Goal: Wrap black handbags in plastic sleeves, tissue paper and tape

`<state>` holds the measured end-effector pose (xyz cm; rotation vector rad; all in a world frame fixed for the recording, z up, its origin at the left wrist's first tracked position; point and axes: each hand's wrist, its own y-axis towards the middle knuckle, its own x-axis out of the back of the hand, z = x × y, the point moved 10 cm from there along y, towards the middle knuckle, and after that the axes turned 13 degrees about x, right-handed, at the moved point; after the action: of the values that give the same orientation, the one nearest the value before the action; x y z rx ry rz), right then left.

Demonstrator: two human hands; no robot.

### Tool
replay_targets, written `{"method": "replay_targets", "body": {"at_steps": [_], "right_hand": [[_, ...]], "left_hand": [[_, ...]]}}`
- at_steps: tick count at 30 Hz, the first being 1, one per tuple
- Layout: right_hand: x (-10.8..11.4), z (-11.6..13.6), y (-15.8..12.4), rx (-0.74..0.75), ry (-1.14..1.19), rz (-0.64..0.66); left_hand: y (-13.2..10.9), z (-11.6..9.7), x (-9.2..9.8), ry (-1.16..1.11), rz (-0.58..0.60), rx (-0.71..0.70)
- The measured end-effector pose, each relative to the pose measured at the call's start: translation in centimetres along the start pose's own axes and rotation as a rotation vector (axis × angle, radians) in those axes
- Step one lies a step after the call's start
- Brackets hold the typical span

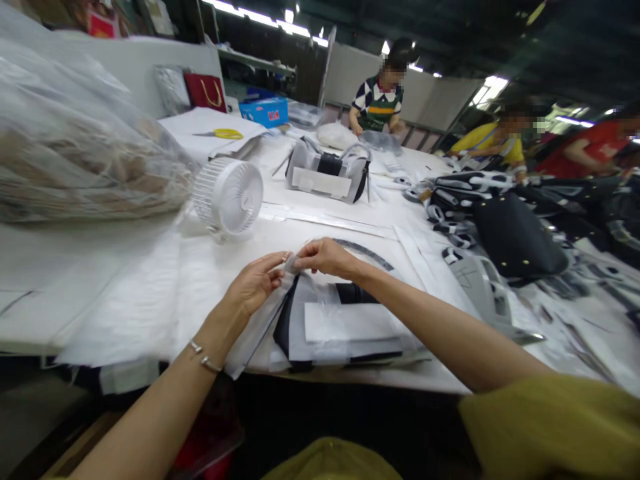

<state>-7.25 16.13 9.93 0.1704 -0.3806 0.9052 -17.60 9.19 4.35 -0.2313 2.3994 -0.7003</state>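
Observation:
A black handbag (281, 328) lies at the table's near edge, partly covered by white wrapping sheets (345, 323). At its upper left corner, my right hand (325, 257) pinches a piece of thin translucent wrapping (291, 265). My left hand (256, 281), with a bracelet on its wrist, meets it from the other side; its fingers are curled on the same wrapping. A strip of this wrapping hangs down left of the bag. Behind my right hand, the bag's curved handle (373, 253) arches over the table, partly hidden by my forearm.
A white fan (230, 197) stands left of my hands, beside a large plastic bag (95, 147). Farther back are a wrapped handbag (327, 170), yellow scissors (227, 134) and a blue box (265, 112). Black bag parts (520, 233) pile up right. Several co-workers (380, 100) work beyond.

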Motion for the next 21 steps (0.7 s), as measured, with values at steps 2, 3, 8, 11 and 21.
{"method": "replay_targets", "body": {"at_steps": [2,3,8,11,21], "right_hand": [[-0.2,-0.4,0.8,-0.039,-0.046,0.017],[-0.2,-0.6,1.2,-0.064,-0.073,0.022],[-1.6,-1.5,2.4,-0.146,-0.123,0.117],[-2.0,-1.9,2.4,-0.146,-0.070,0.134],[-2.6,-3.0,1.4,-0.109,0.185,0.080]], "left_hand": [[0.0,-0.5,0.4,0.047,-0.054,-0.060],[-0.1,-0.9,0.8,0.098,-0.101,-0.105],[-2.1,-3.9,-0.4,0.639,-0.328,-0.449],[-3.9,-4.5,-3.1,1.050,-0.401,-0.652],[-5.0,-2.9,-3.7,1.320,-0.327,-0.649]]}}
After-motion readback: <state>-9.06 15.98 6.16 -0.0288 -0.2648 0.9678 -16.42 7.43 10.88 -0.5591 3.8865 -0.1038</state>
